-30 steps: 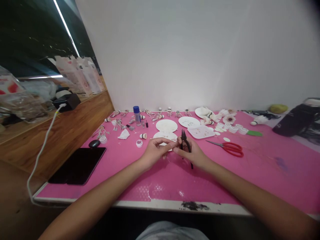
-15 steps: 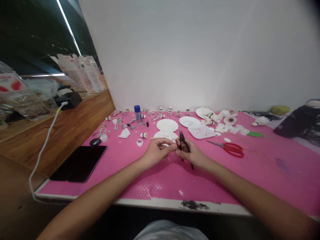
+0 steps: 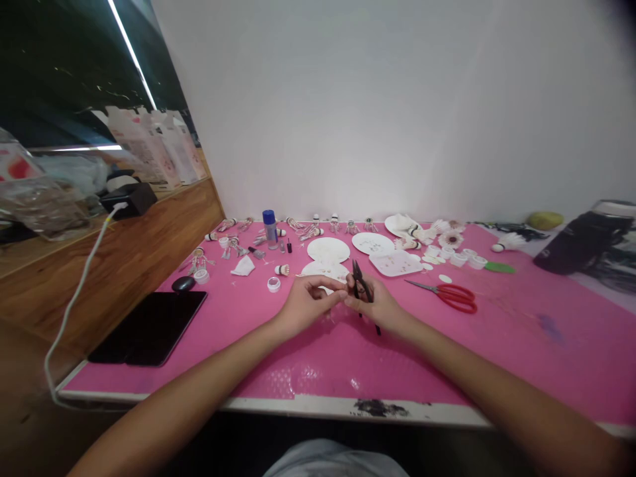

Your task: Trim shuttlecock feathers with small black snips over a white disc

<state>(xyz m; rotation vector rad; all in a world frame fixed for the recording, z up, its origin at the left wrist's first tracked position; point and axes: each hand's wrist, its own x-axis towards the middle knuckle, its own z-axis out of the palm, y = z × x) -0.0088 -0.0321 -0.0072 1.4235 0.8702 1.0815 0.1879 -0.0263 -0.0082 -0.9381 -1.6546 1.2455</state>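
My right hand (image 3: 375,303) is closed around black pliers (image 3: 365,288), their jaws pointing up and away from me. Its thumb and fingertips meet those of my left hand (image 3: 311,299), which is closed in a pinch. Whatever lies between the fingertips is too small to make out. Just beyond the hands is a white paper plate (image 3: 325,268), partly covered by my left fingers. Another plate (image 3: 328,250) sits behind it. A shuttlecock (image 3: 282,269) and a small round pot (image 3: 273,284) stand left of my left hand.
Red-handled scissors (image 3: 454,297) lie to the right. Behind are a white tray (image 3: 396,263), more shuttlecocks (image 3: 507,242), small lidded tubs (image 3: 477,262) and a blue-capped bottle (image 3: 269,230). A black tablet (image 3: 149,328) is at left; a dark flask (image 3: 571,238) is far right.
The whole view has shifted slightly, so things appear a little further left. Both hands stay together at the fingertips, and the pliers remain in my right hand.
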